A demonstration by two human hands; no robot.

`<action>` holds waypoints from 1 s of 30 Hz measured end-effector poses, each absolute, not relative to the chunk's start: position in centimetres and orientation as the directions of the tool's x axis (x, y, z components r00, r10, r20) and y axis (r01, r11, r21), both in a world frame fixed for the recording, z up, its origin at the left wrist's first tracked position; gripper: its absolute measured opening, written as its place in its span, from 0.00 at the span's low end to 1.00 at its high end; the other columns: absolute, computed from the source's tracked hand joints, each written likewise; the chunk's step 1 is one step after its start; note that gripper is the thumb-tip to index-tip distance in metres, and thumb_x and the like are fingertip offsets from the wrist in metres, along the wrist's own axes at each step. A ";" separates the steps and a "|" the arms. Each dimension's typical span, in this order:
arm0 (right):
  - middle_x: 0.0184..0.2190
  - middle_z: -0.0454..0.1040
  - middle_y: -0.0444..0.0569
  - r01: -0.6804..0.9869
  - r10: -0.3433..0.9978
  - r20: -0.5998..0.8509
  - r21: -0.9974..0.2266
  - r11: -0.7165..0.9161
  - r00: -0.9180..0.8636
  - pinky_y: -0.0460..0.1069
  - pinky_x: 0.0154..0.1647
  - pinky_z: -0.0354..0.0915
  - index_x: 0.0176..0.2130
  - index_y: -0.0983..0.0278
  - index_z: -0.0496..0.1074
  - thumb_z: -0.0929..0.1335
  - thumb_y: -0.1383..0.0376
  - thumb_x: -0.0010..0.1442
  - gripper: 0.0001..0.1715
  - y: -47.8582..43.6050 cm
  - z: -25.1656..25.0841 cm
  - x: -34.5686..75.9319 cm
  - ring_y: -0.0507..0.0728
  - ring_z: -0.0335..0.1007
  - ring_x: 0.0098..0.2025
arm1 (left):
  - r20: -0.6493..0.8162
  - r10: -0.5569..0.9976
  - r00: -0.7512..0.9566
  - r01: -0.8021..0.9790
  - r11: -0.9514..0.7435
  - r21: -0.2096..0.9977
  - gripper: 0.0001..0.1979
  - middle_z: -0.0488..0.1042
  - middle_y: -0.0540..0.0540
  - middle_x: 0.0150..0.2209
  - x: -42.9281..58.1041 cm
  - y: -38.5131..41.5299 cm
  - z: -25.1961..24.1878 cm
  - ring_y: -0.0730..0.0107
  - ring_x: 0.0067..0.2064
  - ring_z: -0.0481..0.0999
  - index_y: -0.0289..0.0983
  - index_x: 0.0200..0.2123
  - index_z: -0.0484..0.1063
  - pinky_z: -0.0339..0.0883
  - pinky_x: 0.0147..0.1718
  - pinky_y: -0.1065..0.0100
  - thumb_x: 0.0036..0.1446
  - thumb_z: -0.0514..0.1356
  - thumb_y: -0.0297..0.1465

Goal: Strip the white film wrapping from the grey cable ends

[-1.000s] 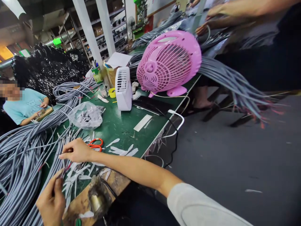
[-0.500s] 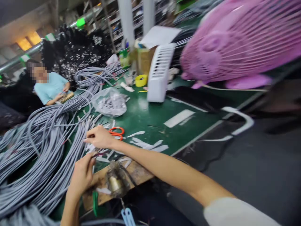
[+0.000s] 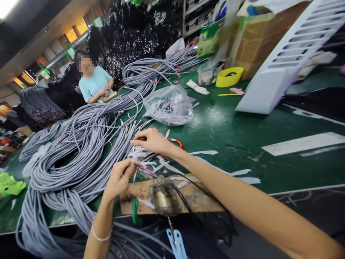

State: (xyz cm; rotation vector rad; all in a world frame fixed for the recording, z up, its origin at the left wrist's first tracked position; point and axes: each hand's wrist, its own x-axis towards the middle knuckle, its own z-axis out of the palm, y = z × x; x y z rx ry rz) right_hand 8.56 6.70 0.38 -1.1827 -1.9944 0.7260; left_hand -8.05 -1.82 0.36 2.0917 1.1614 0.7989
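My left hand (image 3: 118,178) is closed, thumb and finger pinching a cable end with thin pink and red wires (image 3: 147,171) fanning out to the right. Just above and beyond it, my right hand (image 3: 152,141) is curled closed around something thin and dark, too small to name. White paper-like strips (image 3: 167,166) lie scattered under both hands. Beside the right wrist show the orange handles of scissors (image 3: 176,142), partly covered by the arm. Below the hands, a grimy brass-coloured cylinder (image 3: 163,200) sits on a wooden board (image 3: 205,201).
Bundled grey cables (image 3: 88,144) fill the left of the green table (image 3: 221,129). A clear plastic bag (image 3: 171,106) of small parts, yellow tape (image 3: 229,77) and a white slotted object (image 3: 269,86) stand beyond. Blue-handled pliers (image 3: 176,242) hang at the edge. Another person (image 3: 95,82) works across.
The view has swung left and closer, so the pink fan has left the picture. Both hands stay near each other over the strips, and the pink wires now show clearly at my left fingers.
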 end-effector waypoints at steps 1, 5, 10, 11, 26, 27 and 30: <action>0.20 0.68 0.43 0.543 0.897 0.258 -0.725 0.425 -0.358 0.43 0.26 0.52 0.26 0.66 0.74 0.61 0.60 0.57 0.18 6.9 0.4 9.1 0.49 0.60 0.24 | 0.189 0.894 0.407 0.507 -0.393 0.767 0.15 0.60 0.52 0.20 -8.3 -1.7 0.3 0.77 0.21 0.57 0.33 0.37 0.70 0.52 0.21 0.73 0.61 0.48 0.36; 0.26 0.75 0.51 0.702 0.908 0.144 -0.590 0.398 -0.394 0.45 0.27 0.53 0.28 0.65 0.75 0.60 0.64 0.57 0.17 6.8 -0.1 10.1 0.54 0.67 0.28 | 0.222 0.926 0.305 0.597 -0.368 0.713 0.15 0.66 0.49 0.26 -8.9 -0.9 0.1 0.75 0.24 0.61 0.35 0.46 0.69 0.54 0.22 0.74 0.59 0.50 0.33; 0.21 0.75 0.51 0.716 0.820 0.000 -0.487 0.500 -0.573 0.45 0.22 0.54 0.23 0.66 0.76 0.67 0.70 0.49 0.08 5.8 -0.7 9.3 0.53 0.67 0.23 | 0.283 0.903 0.322 0.677 -0.429 0.598 0.15 0.71 0.43 0.36 -8.9 -0.7 -0.1 0.72 0.29 0.66 0.36 0.47 0.68 0.60 0.26 0.73 0.59 0.49 0.29; 0.20 0.75 0.49 0.699 0.793 -0.016 -0.484 0.527 -0.609 0.44 0.22 0.55 0.22 0.65 0.76 0.67 0.70 0.48 0.08 5.8 -0.8 9.2 0.52 0.67 0.22 | 0.300 0.898 0.322 0.669 -0.440 0.599 0.14 0.71 0.43 0.36 -8.9 -0.8 -0.1 0.72 0.30 0.67 0.36 0.46 0.69 0.61 0.27 0.72 0.59 0.49 0.29; 0.32 0.76 0.57 0.727 0.780 0.126 -0.297 0.619 -0.613 0.47 0.34 0.61 0.35 0.68 0.73 0.61 0.79 0.50 0.15 5.6 -0.9 8.0 0.58 0.72 0.37 | 0.704 0.702 0.108 0.367 -0.687 0.628 0.12 0.65 0.49 0.23 -9.3 -1.7 -0.4 0.73 0.26 0.66 0.36 0.20 0.66 0.59 0.25 0.71 0.55 0.53 0.28; 0.33 0.75 0.55 0.725 0.795 0.177 -0.334 0.603 -0.580 0.46 0.35 0.61 0.37 0.67 0.71 0.59 0.77 0.54 0.16 5.6 -0.8 8.1 0.56 0.71 0.36 | 0.708 0.700 0.092 0.374 -0.683 0.627 0.12 0.65 0.49 0.23 -9.3 -1.7 -0.4 0.73 0.26 0.66 0.36 0.20 0.66 0.59 0.25 0.71 0.55 0.53 0.28; 0.32 0.73 0.50 0.588 0.812 0.352 -0.563 0.581 -0.466 0.46 0.34 0.61 0.40 0.64 0.66 0.53 0.70 0.62 0.17 5.3 -0.4 8.1 0.53 0.69 0.33 | 0.712 0.698 0.071 0.412 -0.671 0.617 0.15 0.66 0.48 0.24 -9.2 -1.8 -0.5 0.73 0.26 0.67 0.36 0.18 0.67 0.59 0.25 0.71 0.56 0.53 0.29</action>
